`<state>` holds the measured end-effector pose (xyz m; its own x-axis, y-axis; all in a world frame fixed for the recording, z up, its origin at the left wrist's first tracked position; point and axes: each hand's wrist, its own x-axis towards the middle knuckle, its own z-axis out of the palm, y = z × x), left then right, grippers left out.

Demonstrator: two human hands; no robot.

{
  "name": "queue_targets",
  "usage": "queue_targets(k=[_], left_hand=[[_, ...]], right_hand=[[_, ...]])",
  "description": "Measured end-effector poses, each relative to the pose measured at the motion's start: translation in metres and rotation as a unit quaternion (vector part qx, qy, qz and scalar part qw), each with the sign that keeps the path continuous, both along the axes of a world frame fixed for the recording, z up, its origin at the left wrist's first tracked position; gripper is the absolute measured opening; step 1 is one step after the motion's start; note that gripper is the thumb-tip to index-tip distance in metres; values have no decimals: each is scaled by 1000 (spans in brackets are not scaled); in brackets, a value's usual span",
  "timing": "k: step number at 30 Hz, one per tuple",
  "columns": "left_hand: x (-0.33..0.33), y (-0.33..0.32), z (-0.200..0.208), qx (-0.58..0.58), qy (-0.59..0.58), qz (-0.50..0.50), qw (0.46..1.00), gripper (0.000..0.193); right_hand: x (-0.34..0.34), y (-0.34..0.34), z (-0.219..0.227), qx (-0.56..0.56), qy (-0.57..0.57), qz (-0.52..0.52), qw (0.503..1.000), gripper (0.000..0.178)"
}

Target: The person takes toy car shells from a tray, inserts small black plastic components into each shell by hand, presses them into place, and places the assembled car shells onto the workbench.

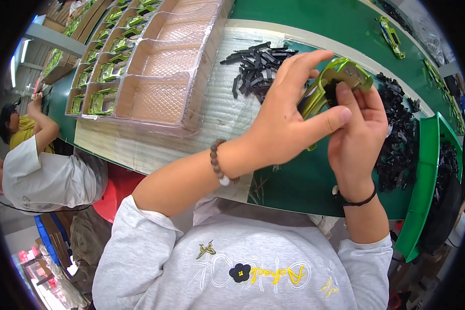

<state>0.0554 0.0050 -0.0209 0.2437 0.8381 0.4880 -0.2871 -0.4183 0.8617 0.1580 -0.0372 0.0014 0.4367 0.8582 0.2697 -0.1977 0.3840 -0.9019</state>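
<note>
Green pc (323,82) tilted, long axis to upper R; L hand (289,116) + curled R hand (359,132) clamped on it.

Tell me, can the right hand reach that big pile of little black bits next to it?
Probably yes: the pile of black bits lies close beside the right hand, with nothing seen between them. That hand is busy at the green part, though, so it would have to come away first.
</note>
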Motion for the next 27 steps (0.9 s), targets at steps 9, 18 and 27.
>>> queue_targets(k=[9,18,27], left_hand=[[-38,31,40,-281,-87,-150,944,54],[-51,45,27,-342,-235,-173,893,48],[-50,39,27,-345,-238,-178,890,45]], right_hand=[[27,-11,27,32,-476,-134,868,16],[-28,-24,-11,163,-709,172,664,26],[-19,-31,-1,87,-713,191,669,24]])
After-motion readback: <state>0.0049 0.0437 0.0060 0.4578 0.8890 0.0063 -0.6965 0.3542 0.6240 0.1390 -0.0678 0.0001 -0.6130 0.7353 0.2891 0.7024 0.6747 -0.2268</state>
